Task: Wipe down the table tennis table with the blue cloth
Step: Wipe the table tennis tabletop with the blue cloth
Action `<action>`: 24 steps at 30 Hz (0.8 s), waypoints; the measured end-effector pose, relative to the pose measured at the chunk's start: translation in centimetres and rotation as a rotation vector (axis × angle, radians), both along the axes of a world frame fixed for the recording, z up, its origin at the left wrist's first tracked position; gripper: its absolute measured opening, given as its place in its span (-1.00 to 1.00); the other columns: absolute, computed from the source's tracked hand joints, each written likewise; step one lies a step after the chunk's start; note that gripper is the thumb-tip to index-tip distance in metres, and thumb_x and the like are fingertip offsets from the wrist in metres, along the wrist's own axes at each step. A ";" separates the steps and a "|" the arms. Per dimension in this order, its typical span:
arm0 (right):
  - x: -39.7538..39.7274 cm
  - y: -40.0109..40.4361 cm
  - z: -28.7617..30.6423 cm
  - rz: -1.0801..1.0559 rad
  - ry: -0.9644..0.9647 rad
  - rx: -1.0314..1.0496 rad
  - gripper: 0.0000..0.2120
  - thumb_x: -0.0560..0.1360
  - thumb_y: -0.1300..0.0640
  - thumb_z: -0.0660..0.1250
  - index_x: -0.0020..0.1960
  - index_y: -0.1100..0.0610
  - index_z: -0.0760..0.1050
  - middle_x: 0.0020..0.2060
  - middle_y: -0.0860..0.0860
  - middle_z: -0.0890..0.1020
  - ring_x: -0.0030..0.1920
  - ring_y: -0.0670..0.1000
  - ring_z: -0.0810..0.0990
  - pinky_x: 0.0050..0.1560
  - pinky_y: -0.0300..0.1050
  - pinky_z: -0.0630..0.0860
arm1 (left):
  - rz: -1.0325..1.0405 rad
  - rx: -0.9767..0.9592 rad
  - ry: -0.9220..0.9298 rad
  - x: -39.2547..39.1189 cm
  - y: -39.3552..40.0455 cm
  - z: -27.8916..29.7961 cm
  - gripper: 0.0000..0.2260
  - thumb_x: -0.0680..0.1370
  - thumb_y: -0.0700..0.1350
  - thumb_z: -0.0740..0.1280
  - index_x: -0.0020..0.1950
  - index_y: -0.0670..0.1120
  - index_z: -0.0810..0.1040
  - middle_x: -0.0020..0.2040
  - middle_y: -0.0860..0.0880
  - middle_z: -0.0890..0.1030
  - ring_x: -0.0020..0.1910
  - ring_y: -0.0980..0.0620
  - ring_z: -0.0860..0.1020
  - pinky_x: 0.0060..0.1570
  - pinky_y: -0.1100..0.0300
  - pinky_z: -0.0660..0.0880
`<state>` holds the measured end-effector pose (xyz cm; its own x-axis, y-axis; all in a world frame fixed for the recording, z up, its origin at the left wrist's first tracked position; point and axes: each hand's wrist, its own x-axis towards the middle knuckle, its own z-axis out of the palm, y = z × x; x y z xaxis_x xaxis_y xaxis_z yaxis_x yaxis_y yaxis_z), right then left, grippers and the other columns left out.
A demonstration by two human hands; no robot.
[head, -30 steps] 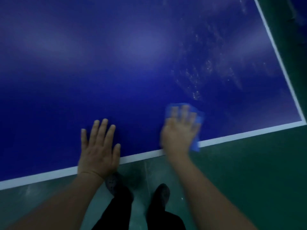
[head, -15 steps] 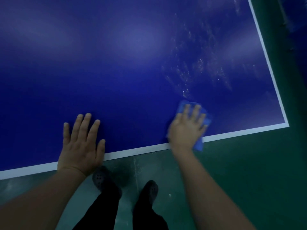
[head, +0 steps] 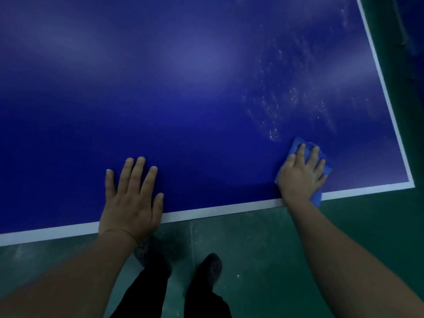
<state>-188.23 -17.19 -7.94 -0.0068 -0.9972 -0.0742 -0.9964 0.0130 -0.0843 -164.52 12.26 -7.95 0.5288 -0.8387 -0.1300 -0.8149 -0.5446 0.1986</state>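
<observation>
Two hands on the dark blue tabletop [head: 183, 99], one blue cloth [head: 317, 196]: left hand [head: 130, 200] lies flat near the white edge line, fingers straight and holding nothing, right hand [head: 301, 175] presses the cloth down by the near right corner with straight fingers. Whitish specks [head: 275, 115] sit just beyond the cloth. Below is green floor [head: 263, 249] and two dark shoes [head: 212, 268].

One head cam — looks fwd and down, close over table [head: 183, 88] near edge.
</observation>
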 end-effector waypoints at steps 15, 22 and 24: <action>-1.9 4.9 0.2 0.066 -0.139 -0.065 -0.55 0.65 0.03 0.26 0.49 0.16 0.40 0.55 0.18 0.26 0.52 0.28 0.23 0.46 0.25 0.19 | -0.017 0.031 0.009 0.2 0.1 0.2 -0.41 0.58 0.12 0.01 0.53 -0.16 0.30 0.57 -0.21 0.19 0.58 -0.19 0.09 0.49 -0.33 -0.05; 5.9 13.8 2.2 0.655 -0.481 -0.072 -0.87 0.47 0.42 0.42 -0.02 0.27 0.66 0.15 0.18 0.66 0.15 0.16 0.63 0.18 0.00 0.50 | -0.013 0.017 0.006 0.3 0.1 0.1 -0.42 0.59 0.12 0.00 0.52 -0.16 0.31 0.57 -0.21 0.20 0.57 -0.19 0.09 0.49 -0.31 -0.07; 7.1 15.6 4.3 0.631 -0.721 0.209 -0.78 0.55 0.32 0.36 0.05 0.05 0.67 0.11 -0.11 0.69 0.18 -0.13 0.60 0.19 -0.26 0.47 | -0.016 0.010 0.009 0.3 0.1 0.2 -0.42 0.59 0.12 0.00 0.51 -0.17 0.32 0.56 -0.22 0.22 0.57 -0.20 0.11 0.49 -0.32 -0.05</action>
<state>-181.11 -1.62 -3.64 0.6391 -0.7687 -0.0265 -0.5360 -0.4204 -0.7321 -164.22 12.35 -7.77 0.5137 -0.8460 -0.1428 -0.8220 -0.5330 0.2007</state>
